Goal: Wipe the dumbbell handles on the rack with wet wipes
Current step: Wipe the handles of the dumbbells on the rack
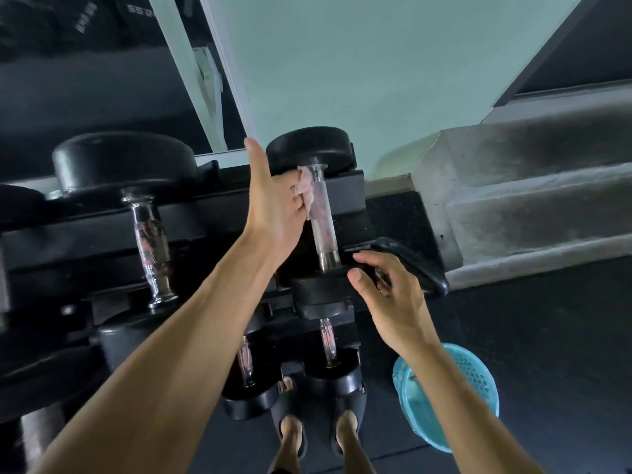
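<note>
A black dumbbell with a knurled chrome handle lies on the top tier of the black rack, at its right end. My left hand holds a crumpled white wet wipe against the upper part of that handle, thumb pointing up. My right hand grips the rim of the dumbbell's near black head. A larger dumbbell lies to the left on the same tier. Two smaller dumbbells sit on the lower tier.
A blue perforated plastic basket stands on the dark floor at the lower right. Concrete steps rise on the right beside the rack. A mirror leans behind the rack at left. My feet in black sandals stand before the rack.
</note>
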`<state>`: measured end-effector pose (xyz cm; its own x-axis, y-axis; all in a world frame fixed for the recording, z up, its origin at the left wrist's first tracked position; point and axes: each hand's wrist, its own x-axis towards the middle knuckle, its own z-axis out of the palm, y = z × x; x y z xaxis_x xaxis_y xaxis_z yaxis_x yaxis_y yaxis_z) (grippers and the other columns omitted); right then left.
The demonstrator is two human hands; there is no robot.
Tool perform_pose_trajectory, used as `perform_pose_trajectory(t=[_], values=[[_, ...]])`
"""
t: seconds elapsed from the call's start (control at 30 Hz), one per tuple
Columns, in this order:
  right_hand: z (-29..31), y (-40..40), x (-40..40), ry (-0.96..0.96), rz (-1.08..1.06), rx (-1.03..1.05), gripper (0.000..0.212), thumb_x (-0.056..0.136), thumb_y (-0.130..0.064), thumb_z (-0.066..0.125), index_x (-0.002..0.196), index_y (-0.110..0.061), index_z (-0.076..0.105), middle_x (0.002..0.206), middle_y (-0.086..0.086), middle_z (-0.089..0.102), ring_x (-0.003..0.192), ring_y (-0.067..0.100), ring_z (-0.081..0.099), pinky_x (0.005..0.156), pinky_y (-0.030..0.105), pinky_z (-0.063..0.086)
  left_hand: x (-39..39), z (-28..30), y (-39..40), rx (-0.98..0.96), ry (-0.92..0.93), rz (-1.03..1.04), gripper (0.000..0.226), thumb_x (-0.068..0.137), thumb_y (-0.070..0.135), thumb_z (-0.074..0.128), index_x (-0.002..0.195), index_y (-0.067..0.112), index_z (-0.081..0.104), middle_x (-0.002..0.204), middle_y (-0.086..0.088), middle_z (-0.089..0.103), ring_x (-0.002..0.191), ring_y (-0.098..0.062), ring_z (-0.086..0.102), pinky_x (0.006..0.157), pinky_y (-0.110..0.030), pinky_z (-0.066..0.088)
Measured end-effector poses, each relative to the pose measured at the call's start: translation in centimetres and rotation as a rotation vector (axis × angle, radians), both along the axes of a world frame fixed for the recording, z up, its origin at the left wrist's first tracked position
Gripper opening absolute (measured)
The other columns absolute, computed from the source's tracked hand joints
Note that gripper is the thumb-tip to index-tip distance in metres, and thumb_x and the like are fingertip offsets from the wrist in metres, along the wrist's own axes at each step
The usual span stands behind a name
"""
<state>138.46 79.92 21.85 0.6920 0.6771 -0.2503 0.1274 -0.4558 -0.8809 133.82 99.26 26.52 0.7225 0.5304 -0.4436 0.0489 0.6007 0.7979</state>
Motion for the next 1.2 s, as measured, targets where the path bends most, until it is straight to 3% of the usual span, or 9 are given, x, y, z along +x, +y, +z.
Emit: perform_pose_trajectory(t=[0.07, 0.17, 0.23, 0.4, 0.6, 0.8, 0.93, 1.1, 1.2], values=[[-0.2, -0.2, 0.0, 0.019, -0.011, 0.014, 0.022, 0.084, -0.054, 0.058, 0.105, -0.05, 0.058, 0.117, -0.019, 0.062, 0.103, -0.003, 0.057, 0.082, 0.005, 0.039, -0.3, -0.4, -0.9, 0.034, 0.101, 0.02, 0.056, 0.1, 0.065, 0.021, 0.072, 0.019, 0.037, 0.073, -0.005, 0.033, 0.069, -0.017, 0.036, 0.087, -0.026, 0.042], [-0.3, -0.2, 0.0, 0.022, -0.045, 0.046, 0.023, 0.084, -0.051, 0.061, 0.106, -0.047, 0.061, 0.114, -0.016, 0.064, 0.093, -0.004, 0.058, 0.079, 0.007, 0.041, -2.2, -2.4, -3.6, 0.368, 0.367, -0.018, 0.026, 0.101, 0.035, 0.055, 0.088, 0.02, 0.073, 0.077, -0.002, 0.07, 0.079, -0.008, 0.066, 0.096, -0.031, 0.052], [-0.3, -0.1, 0.1, 0.049, -0.041, 0.042, 0.021, 0.087, -0.041, 0.067, 0.108, -0.043, 0.063, 0.113, -0.016, 0.064, 0.094, -0.005, 0.058, 0.081, 0.008, 0.043, -2.5, -2.6, -4.2, 0.431, 0.401, 0.088, 0.01, 0.093, 0.022, 0.068, 0.096, 0.026, 0.077, 0.079, 0.009, 0.076, 0.082, -0.004, 0.072, 0.092, -0.029, 0.055], [-0.2, -0.1, 0.7, 0.08, -0.014, 0.058, 0.018, 0.087, -0.03, 0.073, 0.103, -0.036, 0.067, 0.1, -0.015, 0.064, 0.081, -0.013, 0.055, 0.075, 0.006, 0.042, 0.6, -2.6, -1.4, 0.43, 0.331, 0.336, 0.017, 0.081, 0.0, 0.078, 0.089, 0.016, 0.078, 0.088, -0.001, 0.078, 0.086, -0.014, 0.075, 0.089, -0.036, 0.059], [-0.4, -0.2, 0.3, 0.089, -0.053, 0.089, 0.036, 0.074, -0.054, 0.066, 0.107, -0.04, 0.065, 0.109, -0.012, 0.067, 0.089, -0.005, 0.06, 0.081, 0.013, 0.046, -1.9, -3.6, -3.8, 0.577, 0.416, 0.173, 0.034, 0.075, 0.009, 0.085, 0.085, 0.038, 0.072, 0.071, 0.02, 0.072, 0.076, 0.003, 0.07, 0.077, -0.018, 0.057], [-0.2, 0.1, 2.2, 0.061, 0.103, 0.0, 0.045, 0.083, -0.044, 0.072, 0.126, -0.037, 0.061, 0.118, -0.02, 0.062, 0.113, -0.003, 0.057, 0.097, 0.021, 0.047, 0.1, -3.5, -1.2, 0.609, 0.417, 0.301, 0.032, 0.065, 0.014, 0.092, 0.091, 0.022, 0.076, 0.088, 0.005, 0.075, 0.085, -0.01, 0.073, 0.078, -0.032, 0.061], [-0.4, -0.1, 1.6, 0.074, 0.078, 0.011, 0.056, 0.072, -0.066, 0.064, 0.119, -0.035, 0.067, 0.116, -0.018, 0.065, 0.112, 0.003, 0.061, 0.099, 0.032, 0.051, -1.6, -3.5, -3.1, 0.72, 0.463, 0.214, 0.023, 0.08, 0.017, 0.082, 0.082, 0.039, 0.074, 0.076, 0.025, 0.068, 0.078, 0.001, 0.068, 0.079, -0.036, 0.061], [-0.5, 0.1, 1.2, 0.09, 0.031, 0.041, 0.052, 0.069, -0.068, 0.062, 0.112, -0.039, 0.068, 0.112, -0.02, 0.066, 0.114, 0.004, 0.06, 0.096, 0.029, 0.05, -0.8, -2.6, -2.6, 0.843, 0.382, 0.298, 0.022, 0.085, 0.012, 0.077, 0.077, 0.032, 0.075, 0.068, 0.019, 0.071, 0.07, 0.004, 0.068, 0.074, -0.021, 0.057], [-0.7, 0.1, 1.3, 0.089, 0.02, 0.035, 0.044, 0.067, -0.07, 0.062, 0.105, -0.048, 0.065, 0.11, -0.022, 0.066, 0.113, 0.004, 0.06, 0.095, 0.025, 0.049, 1.6, -3.0, -0.4, 0.701, 0.391, 0.484, 0.021, 0.078, 0.011, 0.083, 0.071, 0.028, 0.073, 0.065, 0.009, 0.072, 0.064, -0.006, 0.07, 0.072, -0.036, 0.062]])
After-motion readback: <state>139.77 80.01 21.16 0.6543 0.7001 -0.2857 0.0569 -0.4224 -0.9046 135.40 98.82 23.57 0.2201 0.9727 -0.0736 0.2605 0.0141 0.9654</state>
